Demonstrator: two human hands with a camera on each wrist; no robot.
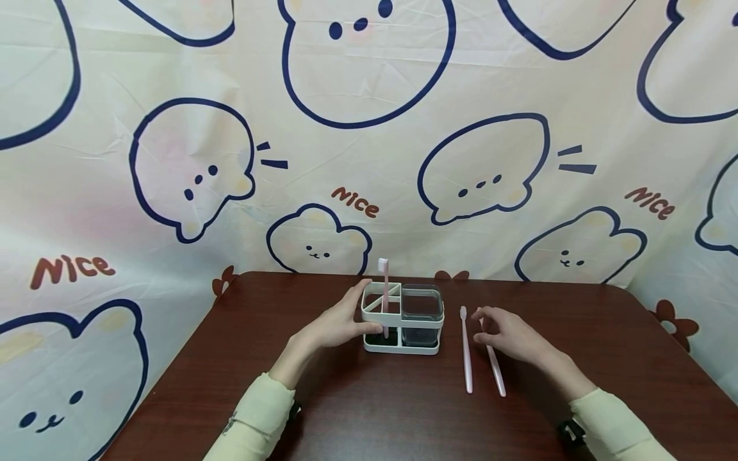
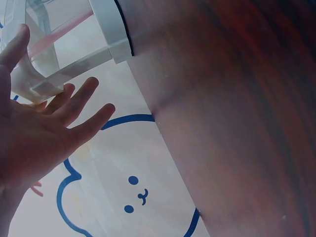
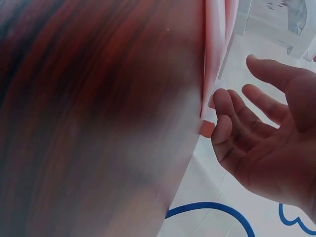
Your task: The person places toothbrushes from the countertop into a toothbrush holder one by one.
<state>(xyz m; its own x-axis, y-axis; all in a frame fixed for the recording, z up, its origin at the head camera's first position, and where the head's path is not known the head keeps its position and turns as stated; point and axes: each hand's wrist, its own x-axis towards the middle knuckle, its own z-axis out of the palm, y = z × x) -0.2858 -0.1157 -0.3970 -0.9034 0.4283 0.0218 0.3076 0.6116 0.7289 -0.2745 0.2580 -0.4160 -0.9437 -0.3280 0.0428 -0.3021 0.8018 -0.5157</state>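
A white toothbrush holder point(image 1: 400, 350) stands on the table, and a pink toothbrush point(image 1: 385, 288) leans upright in its left compartment. My left hand point(image 1: 331, 325) grips the holder's left side, thumb in front and fingers behind; in the left wrist view the other fingers spread past its frame point(image 2: 112, 29). To the holder's right lie two pink toothbrushes, a left one point(image 1: 467, 358) and a right one point(image 1: 497, 374). Over the right one's head end hovers my right hand point(image 1: 513, 334). In the right wrist view its thumb and loosely bent fingers point(image 3: 223, 101) are apart, with nothing between them.
A clear cup point(image 1: 422, 306) sits in the holder's right compartment. The dark brown wooden table point(image 1: 369, 410) ends at the back against a cartoon-printed curtain point(image 1: 398, 160), which also hangs along both sides.
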